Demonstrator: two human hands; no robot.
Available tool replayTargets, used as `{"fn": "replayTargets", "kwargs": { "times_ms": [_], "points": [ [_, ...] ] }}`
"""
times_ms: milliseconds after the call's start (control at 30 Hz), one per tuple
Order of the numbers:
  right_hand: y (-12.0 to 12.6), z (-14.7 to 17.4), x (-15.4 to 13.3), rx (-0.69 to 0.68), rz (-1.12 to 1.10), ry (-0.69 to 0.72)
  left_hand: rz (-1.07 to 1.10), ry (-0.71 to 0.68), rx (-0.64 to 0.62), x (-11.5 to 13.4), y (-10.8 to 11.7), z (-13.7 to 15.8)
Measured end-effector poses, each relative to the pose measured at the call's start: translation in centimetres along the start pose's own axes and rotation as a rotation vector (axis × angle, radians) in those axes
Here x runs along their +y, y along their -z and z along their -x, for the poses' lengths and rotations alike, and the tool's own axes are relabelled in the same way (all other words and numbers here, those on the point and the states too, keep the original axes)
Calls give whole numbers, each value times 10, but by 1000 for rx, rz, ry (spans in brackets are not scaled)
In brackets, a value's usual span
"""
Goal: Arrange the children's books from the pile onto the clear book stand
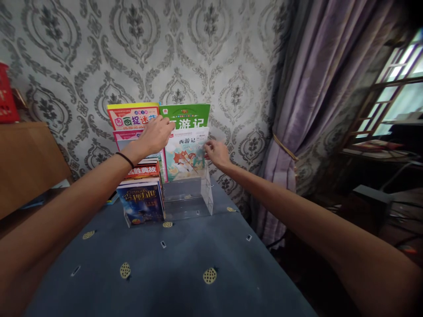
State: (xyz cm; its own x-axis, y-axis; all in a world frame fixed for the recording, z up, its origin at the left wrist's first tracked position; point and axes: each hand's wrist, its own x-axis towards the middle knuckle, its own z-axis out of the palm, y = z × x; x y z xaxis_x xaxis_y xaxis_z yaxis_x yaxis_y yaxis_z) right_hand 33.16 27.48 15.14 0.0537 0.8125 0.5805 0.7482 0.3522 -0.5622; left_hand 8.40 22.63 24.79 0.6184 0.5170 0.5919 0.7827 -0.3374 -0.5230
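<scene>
A pale picture book with a white and teal cover stands in the second tier of a clear acrylic rack. My left hand has its fingers closed at the book's upper left corner. Its right edge is pinched by my right hand. Behind it rises a green book, partly covered. To the left, an orange-pink book, a pink-topped book, a red-titled book and a dark blue book stand in stepped rows; my left hand hides parts of some.
Under the rack is a table with a blue pineapple-print cloth. Patterned wallpaper backs it. A wooden cabinet with a red basket is at left, a tied purple curtain at right.
</scene>
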Motion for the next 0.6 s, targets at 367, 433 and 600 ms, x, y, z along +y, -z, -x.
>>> {"fn": "replayTargets", "kwargs": {
  "times_ms": [367, 433, 600],
  "points": [
    [1, 1, -3, -1, -61, -49, -32, 1, 12, 2, -1, -2],
    [-1, 3, -2, 5, -44, -32, -43, -7, 26, 2, -2, -3],
    [-11, 12, 5, 74, 22, 35, -66, -17, 28, 2, -2, -3]
  ]
}}
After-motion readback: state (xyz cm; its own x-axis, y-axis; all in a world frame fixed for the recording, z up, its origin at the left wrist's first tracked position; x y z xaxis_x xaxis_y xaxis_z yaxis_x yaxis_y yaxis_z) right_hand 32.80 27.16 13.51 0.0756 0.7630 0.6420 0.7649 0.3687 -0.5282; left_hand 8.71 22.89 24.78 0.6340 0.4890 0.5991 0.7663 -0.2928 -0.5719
